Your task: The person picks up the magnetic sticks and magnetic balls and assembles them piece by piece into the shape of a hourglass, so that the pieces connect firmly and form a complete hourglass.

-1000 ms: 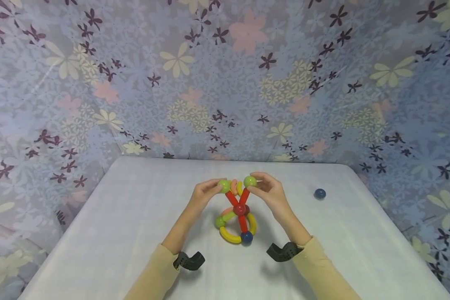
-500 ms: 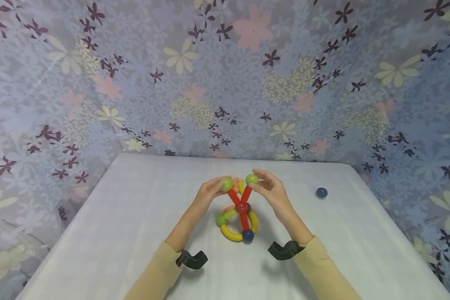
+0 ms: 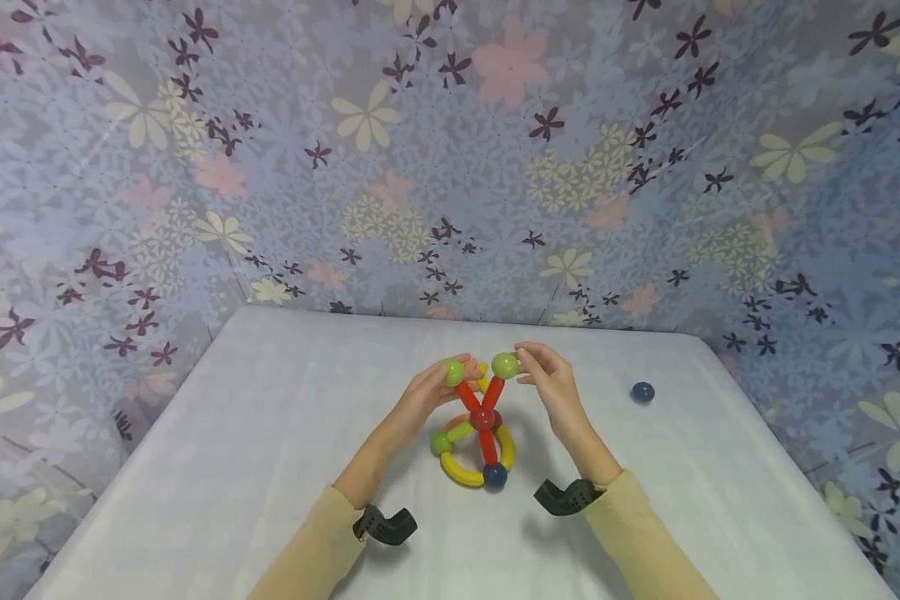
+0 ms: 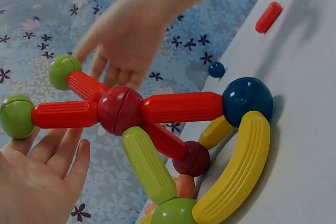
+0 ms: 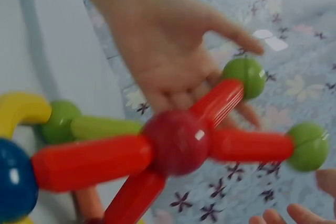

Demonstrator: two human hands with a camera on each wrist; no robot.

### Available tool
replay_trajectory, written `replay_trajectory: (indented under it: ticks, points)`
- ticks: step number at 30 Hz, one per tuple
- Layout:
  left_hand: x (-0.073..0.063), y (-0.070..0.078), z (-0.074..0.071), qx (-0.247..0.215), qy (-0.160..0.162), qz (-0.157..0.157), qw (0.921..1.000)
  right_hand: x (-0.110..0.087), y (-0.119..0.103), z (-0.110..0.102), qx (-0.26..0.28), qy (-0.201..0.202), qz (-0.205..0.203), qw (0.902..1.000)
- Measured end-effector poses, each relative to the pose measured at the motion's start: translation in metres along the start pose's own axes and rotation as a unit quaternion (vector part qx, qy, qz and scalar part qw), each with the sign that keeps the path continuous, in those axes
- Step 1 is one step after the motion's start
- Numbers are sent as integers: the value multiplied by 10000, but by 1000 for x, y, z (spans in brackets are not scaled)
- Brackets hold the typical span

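A magnetic ball-and-rod structure (image 3: 483, 419) stands on the white table, with a red ball (image 4: 121, 110) at its centre. Two red rods rise from it, each tipped with a green ball. My left hand (image 3: 420, 398) is beside the left green ball (image 3: 453, 372), its fingers extended behind it; the right wrist view shows its palm (image 5: 163, 51) and thumb apart from the ball. Close to the right green ball (image 3: 505, 365) is my right hand (image 3: 552, 383), fingers loosely extended; contact there is unclear. Below, yellow curved rods (image 4: 239, 171) join a blue ball (image 4: 248, 102) and lower green ball (image 3: 441, 442).
A loose blue ball (image 3: 642, 392) lies on the table to the right. In the left wrist view a loose red rod (image 4: 269, 17) rests on the cloth. Flowered fabric (image 3: 450, 167) hangs behind the table's back edge.
Both hands have loosened from the two upper green balls. The left fingers have spread behind theirs, and the right hand has drawn slightly right. The structure stays standing.
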State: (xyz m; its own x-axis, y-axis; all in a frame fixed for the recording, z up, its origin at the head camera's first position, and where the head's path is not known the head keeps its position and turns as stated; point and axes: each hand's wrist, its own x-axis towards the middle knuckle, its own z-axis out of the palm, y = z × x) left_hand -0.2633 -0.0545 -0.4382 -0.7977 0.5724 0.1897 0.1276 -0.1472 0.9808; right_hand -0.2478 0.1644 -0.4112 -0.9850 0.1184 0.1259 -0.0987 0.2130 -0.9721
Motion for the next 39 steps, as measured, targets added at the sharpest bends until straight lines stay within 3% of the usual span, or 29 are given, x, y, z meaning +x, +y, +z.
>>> replay_trajectory:
  ticks: [6, 11, 16, 26, 33, 35, 39]
  points:
    - [-2, 2, -3, 250, 101, 98, 9996, 23, 26, 7, -311, 18, 237, 9992]
    - [-3, 6, -8, 497, 447, 116, 9977, 39, 51, 9, -781, -546, 332, 9949]
    - [-5, 10, -14, 578, 842, 61, 9948, 52, 69, 13, -1158, -1100, 126, 9871]
    - [-2, 12, -15, 501, 1048, 55, 9932, 66, 91, 24, -1717, -1024, -780, 9767]
    - [-2, 14, -15, 583, 1194, -21, 9911, 67, 97, 30, -2387, -889, -798, 9637]
    - [-2, 13, -15, 591, 1218, -17, 9908, 66, 96, 29, -2353, -831, -670, 9660]
    - [-3, 13, -16, 592, 1256, -8, 9903, 67, 96, 22, -1816, -855, -115, 9796]
